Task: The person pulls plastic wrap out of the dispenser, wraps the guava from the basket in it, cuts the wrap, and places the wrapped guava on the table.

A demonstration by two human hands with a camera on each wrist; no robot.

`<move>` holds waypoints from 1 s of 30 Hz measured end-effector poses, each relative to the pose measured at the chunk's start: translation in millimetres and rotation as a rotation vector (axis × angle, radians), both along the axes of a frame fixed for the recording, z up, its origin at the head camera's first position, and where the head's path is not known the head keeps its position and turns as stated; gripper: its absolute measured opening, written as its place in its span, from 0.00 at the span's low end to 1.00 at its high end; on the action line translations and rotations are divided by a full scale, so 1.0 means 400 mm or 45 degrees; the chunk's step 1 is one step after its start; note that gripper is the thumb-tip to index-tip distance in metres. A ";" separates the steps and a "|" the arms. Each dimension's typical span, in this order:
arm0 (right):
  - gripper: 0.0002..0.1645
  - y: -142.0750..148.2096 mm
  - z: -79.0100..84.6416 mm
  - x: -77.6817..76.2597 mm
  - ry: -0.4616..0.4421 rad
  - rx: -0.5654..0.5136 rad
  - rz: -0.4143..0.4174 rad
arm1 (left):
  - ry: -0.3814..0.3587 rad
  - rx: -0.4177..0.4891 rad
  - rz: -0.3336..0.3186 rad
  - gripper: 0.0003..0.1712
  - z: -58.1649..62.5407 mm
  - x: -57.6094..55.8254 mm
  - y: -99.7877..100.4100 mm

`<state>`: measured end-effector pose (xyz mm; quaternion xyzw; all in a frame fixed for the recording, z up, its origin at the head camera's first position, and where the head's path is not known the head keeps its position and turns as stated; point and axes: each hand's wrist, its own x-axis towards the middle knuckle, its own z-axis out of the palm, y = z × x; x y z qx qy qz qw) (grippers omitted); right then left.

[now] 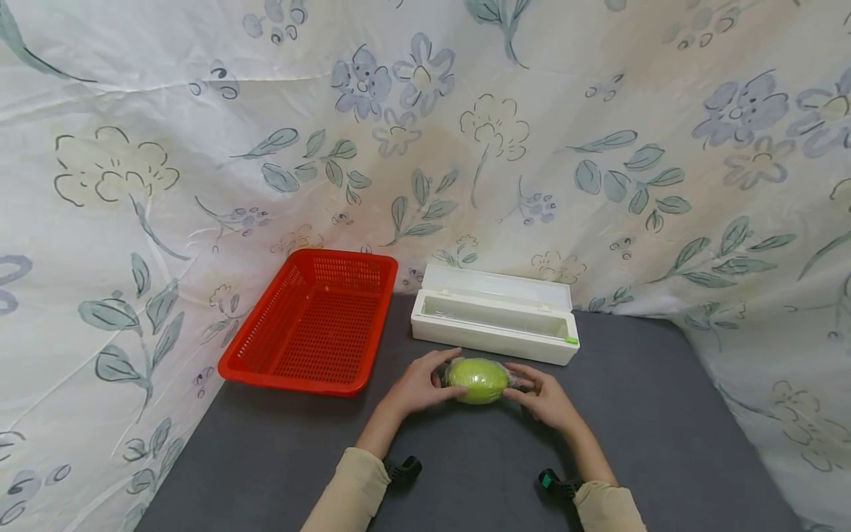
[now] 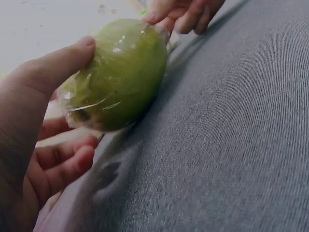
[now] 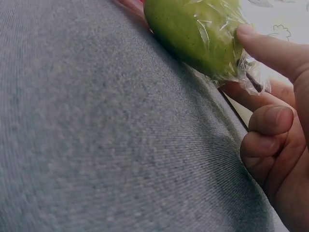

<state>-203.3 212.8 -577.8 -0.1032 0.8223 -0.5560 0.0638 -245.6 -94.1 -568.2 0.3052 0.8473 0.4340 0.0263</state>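
A green mango point(image 1: 479, 380) wrapped in clear plastic film point(image 3: 251, 77) is held low over the grey cloth, between both hands. My left hand point(image 1: 420, 383) grips its left end, with the thumb on the near side and fingers reaching round the far side. At the other end, my right hand point(image 1: 547, 399) pinches the fruit and its bunched film between thumb and fingers. The right wrist view shows a dark stem inside the gathered film. In the left wrist view the film lies creased over the mango's near end.
Behind the mango stands a long white box point(image 1: 495, 336) with its lid point(image 1: 495, 287) raised and a green piece point(image 1: 571, 340) at its right corner. A red plastic basket point(image 1: 362, 369) sits at the back left. Flowered cloth point(image 1: 492, 185) hangs behind the grey table surface point(image 1: 465, 480).
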 end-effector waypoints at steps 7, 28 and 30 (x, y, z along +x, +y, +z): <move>0.26 -0.001 0.003 -0.001 0.058 0.042 -0.033 | -0.006 0.061 -0.082 0.48 -0.016 -0.005 -0.010; 0.21 -0.034 -0.019 -0.007 0.078 -0.171 -0.134 | -0.066 -0.090 0.017 0.46 -0.014 -0.004 0.009; 0.17 -0.038 -0.019 -0.008 0.119 -0.178 -0.135 | -0.072 -0.116 0.012 0.46 -0.012 -0.001 0.010</move>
